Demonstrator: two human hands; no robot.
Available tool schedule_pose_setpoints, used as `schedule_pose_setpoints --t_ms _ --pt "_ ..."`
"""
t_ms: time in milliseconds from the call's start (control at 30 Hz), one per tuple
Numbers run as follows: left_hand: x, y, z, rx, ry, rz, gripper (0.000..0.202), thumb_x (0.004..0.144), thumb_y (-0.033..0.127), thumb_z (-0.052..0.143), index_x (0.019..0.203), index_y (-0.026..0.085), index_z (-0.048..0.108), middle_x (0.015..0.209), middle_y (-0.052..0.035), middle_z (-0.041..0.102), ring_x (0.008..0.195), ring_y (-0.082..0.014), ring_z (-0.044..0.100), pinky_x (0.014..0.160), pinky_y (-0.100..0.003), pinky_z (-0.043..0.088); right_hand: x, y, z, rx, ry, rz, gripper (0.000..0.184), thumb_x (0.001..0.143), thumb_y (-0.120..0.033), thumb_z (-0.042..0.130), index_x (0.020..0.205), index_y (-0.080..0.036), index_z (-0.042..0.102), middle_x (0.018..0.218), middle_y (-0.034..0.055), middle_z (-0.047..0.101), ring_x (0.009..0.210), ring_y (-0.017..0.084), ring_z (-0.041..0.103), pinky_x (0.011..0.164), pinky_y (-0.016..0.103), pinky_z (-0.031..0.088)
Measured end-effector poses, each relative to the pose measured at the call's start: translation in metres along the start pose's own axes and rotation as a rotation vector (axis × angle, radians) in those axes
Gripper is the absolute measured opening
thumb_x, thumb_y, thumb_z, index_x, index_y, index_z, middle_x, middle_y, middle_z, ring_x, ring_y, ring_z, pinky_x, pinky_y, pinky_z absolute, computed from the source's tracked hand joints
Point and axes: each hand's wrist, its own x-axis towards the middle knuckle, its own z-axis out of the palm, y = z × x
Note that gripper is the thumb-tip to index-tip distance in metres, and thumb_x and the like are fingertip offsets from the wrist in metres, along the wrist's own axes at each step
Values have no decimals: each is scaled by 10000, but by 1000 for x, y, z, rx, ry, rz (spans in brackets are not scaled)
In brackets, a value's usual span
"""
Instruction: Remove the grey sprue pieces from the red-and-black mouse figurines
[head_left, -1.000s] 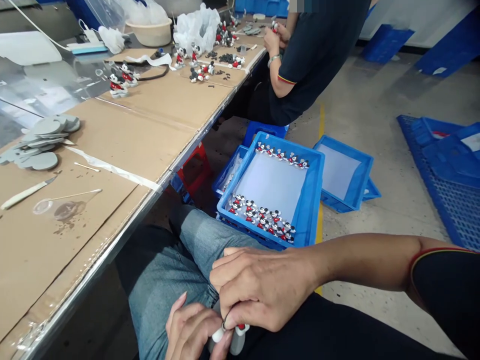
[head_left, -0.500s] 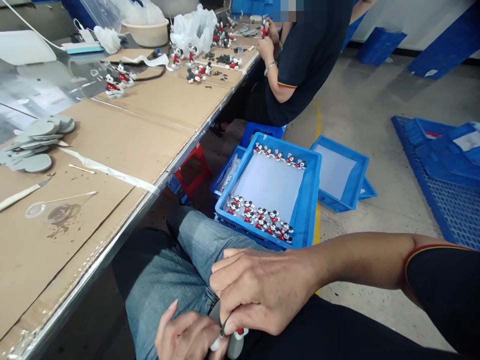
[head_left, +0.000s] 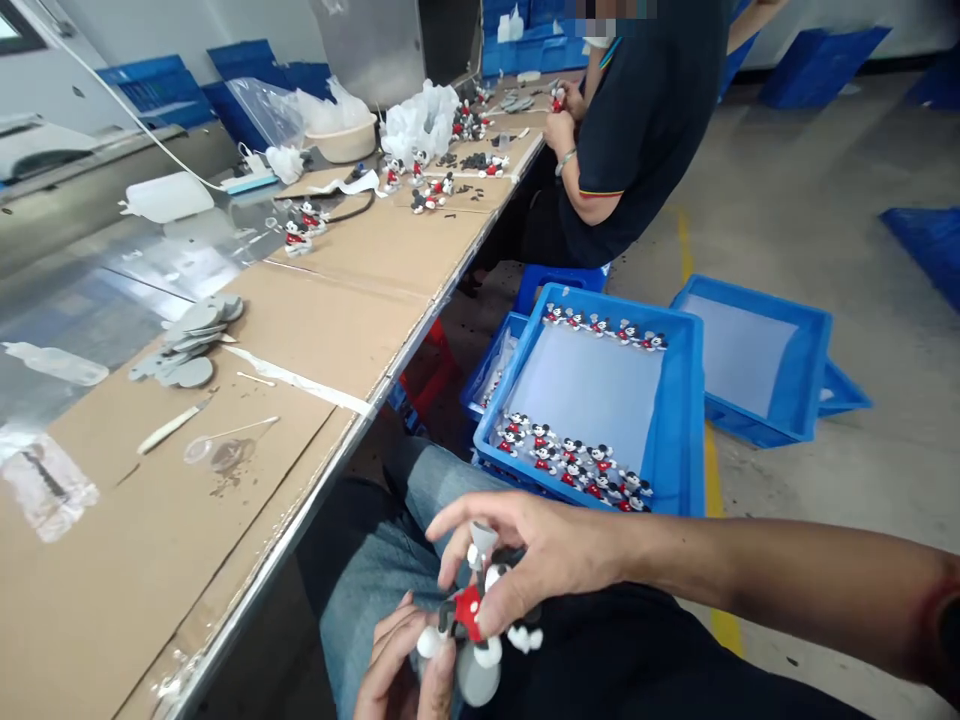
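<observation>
Over my lap I hold a small cartoon mouse figurine with red shorts, white gloves and white shoes, mounted on a grey round base. My right hand grips its upper body with thumb and fingers, the index finger stretched out. My left hand supports it from below at the base, fingers curled under it. Just ahead of my knees stands a blue crate with a white liner and rows of finished figurines along its near and far sides.
A cardboard-covered table runs along the left with grey discs, a knife tool, a swab and more figurines. A seated co-worker handles a figurine further down. More blue crates sit on the floor.
The camera tilted up and left. My hands rose from the lap edge, and the figurine, earlier mostly covered by my right hand, is now turned upright and plainly visible between both hands.
</observation>
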Motion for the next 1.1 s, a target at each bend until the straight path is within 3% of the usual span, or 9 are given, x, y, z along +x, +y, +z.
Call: schedule_pose_setpoints --t_ms 67,167,267,400,533,667,867,1000,1100 --pt "-5 11 8 -35 94 -83 142 815 353 708 864 219 709 786 -1 722 789 -159 677 901 -319 552 -1 3 6 176 81 -3 864 507 -221 909 1264 -183 493 1093 57 667 856 135 625 730 236 488" --pt "-7 25 17 -35 177 -96 138 788 245 733 915 201 700 809 -6 734 779 -184 698 903 -391 567 -2 2 15 212 180 -48 499 610 -193 841 1054 -138 619 916 16 682 758 106 613 697 219 468" --pt "-5 32 17 -14 144 -50 141 775 227 742 908 198 708 815 -8 746 759 -191 707 899 -418 575 -3 -4 19 171 175 -62 240 672 -189 790 872 -114 682 776 -9 662 691 91 594 679 209 457" --pt "-6 32 13 11 83 -2 111 763 225 753 869 203 723 806 2 754 751 -204 713 896 -449 575 -2 -7 16 175 85 -90 329 578 -246 865 817 -103 691 757 -1 662 700 108 603 673 221 469" --pt "-11 33 15 -36 100 -57 131 756 262 767 869 206 735 787 14 747 762 -190 703 913 -423 560 -3 -3 12 144 65 -123 361 575 -266 876 829 -95 684 807 25 687 721 110 617 647 204 474" --pt "-11 36 21 -86 100 -97 131 767 281 760 868 204 727 838 9 767 790 -172 691 934 -382 533 -2 -4 11 27 68 -100 348 562 -230 883 812 -91 684 745 -10 663 646 74 572 594 172 439" --pt "1 20 13 -24 90 86 165 807 211 727 966 255 734 855 55 728 860 -112 652 958 -250 476 4 -3 9 187 14 -103 364 620 -268 857 906 -118 688 819 2 665 729 90 595 692 199 463" --pt "8 11 8 -53 -30 206 219 803 158 718 1003 248 723 881 55 736 862 -103 652 938 -214 483 7 0 8 230 9 -135 284 680 -249 809 894 -103 693 829 28 668 737 96 597 691 206 467" --pt "6 17 14 -72 98 49 137 799 251 733 933 224 721 845 34 732 848 -130 651 915 -263 509 8 0 9 239 64 -98 283 650 -257 825 839 -96 688 734 5 642 658 85 575 643 201 453"
